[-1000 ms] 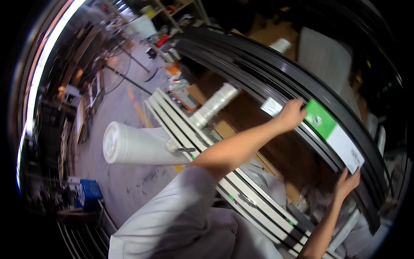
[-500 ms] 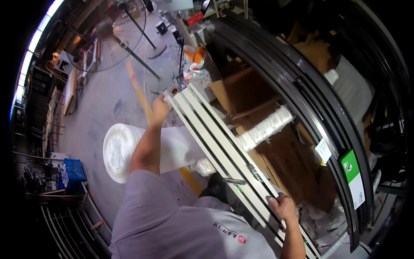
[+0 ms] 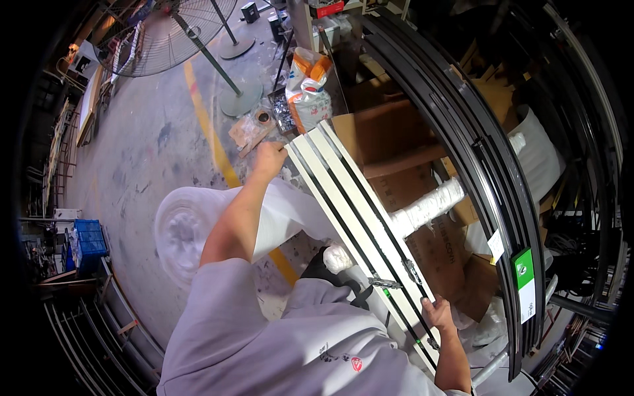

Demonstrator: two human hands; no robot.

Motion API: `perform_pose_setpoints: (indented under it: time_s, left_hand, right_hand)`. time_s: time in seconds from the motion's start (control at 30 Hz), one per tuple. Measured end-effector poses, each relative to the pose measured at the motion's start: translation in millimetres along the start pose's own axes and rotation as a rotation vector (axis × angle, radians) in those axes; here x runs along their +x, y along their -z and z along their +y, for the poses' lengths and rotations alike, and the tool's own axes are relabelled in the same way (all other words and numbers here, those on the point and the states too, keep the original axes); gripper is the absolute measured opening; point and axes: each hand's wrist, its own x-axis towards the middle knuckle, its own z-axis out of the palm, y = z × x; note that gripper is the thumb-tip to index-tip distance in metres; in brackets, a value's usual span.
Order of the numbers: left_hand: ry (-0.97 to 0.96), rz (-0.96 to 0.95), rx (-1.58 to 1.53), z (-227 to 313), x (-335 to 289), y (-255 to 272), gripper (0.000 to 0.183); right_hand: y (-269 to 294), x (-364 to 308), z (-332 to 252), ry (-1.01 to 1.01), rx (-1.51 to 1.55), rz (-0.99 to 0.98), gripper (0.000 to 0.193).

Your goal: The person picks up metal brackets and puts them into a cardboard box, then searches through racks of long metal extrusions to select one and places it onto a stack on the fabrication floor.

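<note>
A long white multi-track profile (image 3: 350, 198) with black grooves runs diagonally in front of me, from the middle of the view down to the lower right. At its far left corner, my left hand (image 3: 269, 160) is closed on the edge. My right hand (image 3: 438, 313) grips the right edge nearer my body, thumb on top. Small dark fittings (image 3: 386, 284) sit across the grooves near the lower end. Beneath the profile, a white-wrapped support bar (image 3: 429, 208) sticks out to the right, and another wrapped bar end (image 3: 338, 259) shows at its left side.
A big roll of white foam wrap (image 3: 181, 228) lies left of my arm. Dark long frames (image 3: 475, 145) with a green label stand at the right, beside cardboard boxes (image 3: 422, 257). Beyond are a filled plastic bag (image 3: 308, 99), a tape roll (image 3: 263, 117) and a standing fan (image 3: 241, 99).
The whole view has shifted. Held by both hands, the profile has moved a little to the right, its far end now away from the tape roll on the floor. Both hands keep their hold.
</note>
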Motion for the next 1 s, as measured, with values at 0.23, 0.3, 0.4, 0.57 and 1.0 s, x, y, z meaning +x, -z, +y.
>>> perform_pose_setpoints:
  time_s: [0.23,0.3,0.4,0.57,1.0]
  left_hand:
    - [-0.114,-0.03,0.051,-17.0,16.4,-4.9,0.021]
    - [-0.116,-0.06,0.097,-12.7,18.6,-2.6,0.021]
    - [-0.044,-0.083,0.235,-11.1,35.1,-5.0,0.024]
    - [-0.208,-0.09,0.031,35.9,44.6,-27.0,0.027]
    - [-0.16,-0.184,0.047,51.5,71.8,-23.2,0.019]
  right_hand:
    - [-9.7,4.7,0.1,0.091,-0.095,0.128,0.071]
    - [-6.2,3.7,-6.8,0.011,-0.062,0.089,0.073]
    - [6.1,1.3,-15.9,-0.012,-0.036,0.016,0.075]
    - [7.1,-2.6,-12.2,-0.096,-0.057,-0.03,0.076]
    - [2.8,-6.2,-15.7,-0.031,0.085,0.106,0.077]
